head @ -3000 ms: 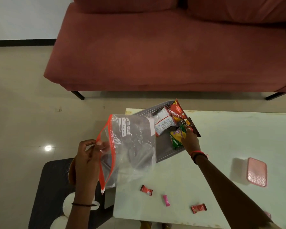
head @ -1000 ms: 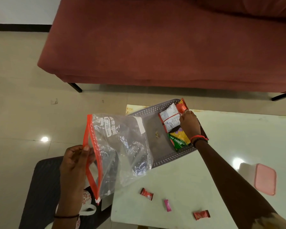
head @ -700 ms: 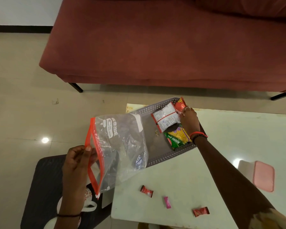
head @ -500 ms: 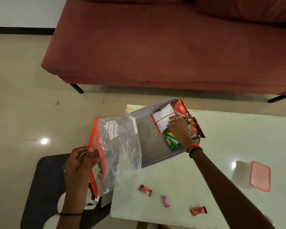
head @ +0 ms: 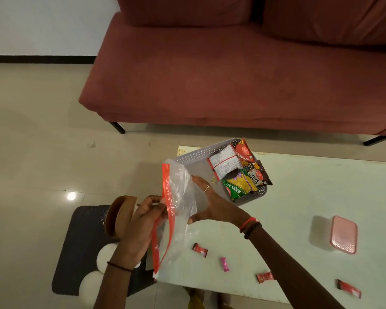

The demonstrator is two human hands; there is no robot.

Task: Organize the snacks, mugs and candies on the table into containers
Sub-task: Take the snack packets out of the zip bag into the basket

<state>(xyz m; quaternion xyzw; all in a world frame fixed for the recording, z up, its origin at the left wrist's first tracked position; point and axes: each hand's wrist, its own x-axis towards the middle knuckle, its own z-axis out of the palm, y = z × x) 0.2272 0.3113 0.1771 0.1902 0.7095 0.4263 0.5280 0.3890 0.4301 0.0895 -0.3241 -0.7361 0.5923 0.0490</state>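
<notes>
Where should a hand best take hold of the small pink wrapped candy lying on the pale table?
Pinch the small pink wrapped candy across its narrow middle, coming from above. It lies flat on the pale table, its long axis running near to far and both long sides free, so thumb and finger can close sideways.

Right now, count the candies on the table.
4, along the near edge: left red candy, pink candy, middle red candy, right red candy. Others may be hidden.
</notes>
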